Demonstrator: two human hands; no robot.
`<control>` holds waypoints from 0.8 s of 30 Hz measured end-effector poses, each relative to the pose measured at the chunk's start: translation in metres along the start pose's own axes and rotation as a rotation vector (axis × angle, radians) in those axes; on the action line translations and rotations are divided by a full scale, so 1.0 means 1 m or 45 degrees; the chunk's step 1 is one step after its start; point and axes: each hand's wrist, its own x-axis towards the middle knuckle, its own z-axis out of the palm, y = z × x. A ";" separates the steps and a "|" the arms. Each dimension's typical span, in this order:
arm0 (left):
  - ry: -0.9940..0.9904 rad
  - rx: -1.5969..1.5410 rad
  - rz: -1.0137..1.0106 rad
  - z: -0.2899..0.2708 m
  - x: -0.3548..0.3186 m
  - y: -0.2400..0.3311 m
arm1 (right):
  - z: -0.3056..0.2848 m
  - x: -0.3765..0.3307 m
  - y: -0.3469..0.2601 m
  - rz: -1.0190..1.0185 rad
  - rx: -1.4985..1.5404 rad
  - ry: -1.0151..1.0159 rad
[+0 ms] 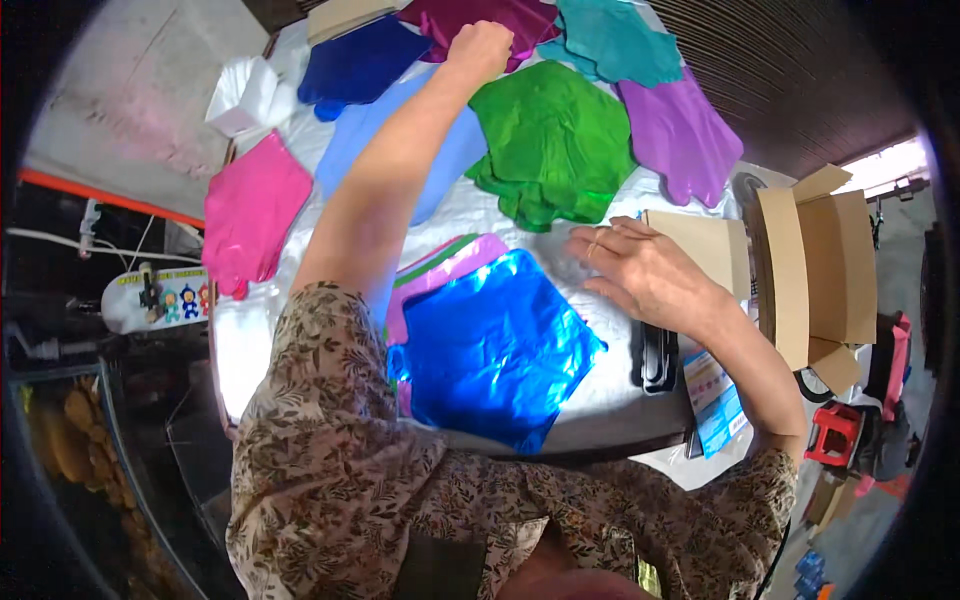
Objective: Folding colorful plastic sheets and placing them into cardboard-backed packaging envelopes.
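Note:
My left arm stretches to the far side of the table, and my left hand (483, 48) is closed at the near edge of a dark magenta foil balloon pile (535, 18); its fingertips are partly hidden. My right hand (635, 262) is open, fingers stretched out, just below the green foil balloons (553, 135). Between my arms a shiny blue foil balloon (495, 350) lies flat, overlapping a pink and green one (450, 265). Under my left forearm are light blue balloons (445, 170).
Navy (360, 65), teal (620, 42), purple (680, 140) and pink (257, 205) flat balloon piles lie around. Right of my right hand stand an open cardboard box (835, 265) and a black stapler-like tool (657, 357). A white box (240, 97) sits at the left edge.

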 end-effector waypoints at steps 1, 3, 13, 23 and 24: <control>-0.002 -0.030 0.013 0.008 0.009 0.009 | 0.003 -0.004 0.006 0.012 0.009 0.006; -0.338 -0.002 -0.041 0.017 0.022 0.011 | 0.006 -0.008 0.019 0.029 0.030 0.000; -0.056 -0.531 -0.814 0.012 0.001 0.016 | -0.008 0.053 0.108 0.012 0.012 0.123; -0.091 -0.806 -0.981 0.014 0.014 0.009 | 0.039 0.208 0.241 0.286 -0.058 0.509; -0.199 -0.893 -1.040 0.013 0.015 0.006 | 0.041 0.213 0.241 0.349 -0.135 0.467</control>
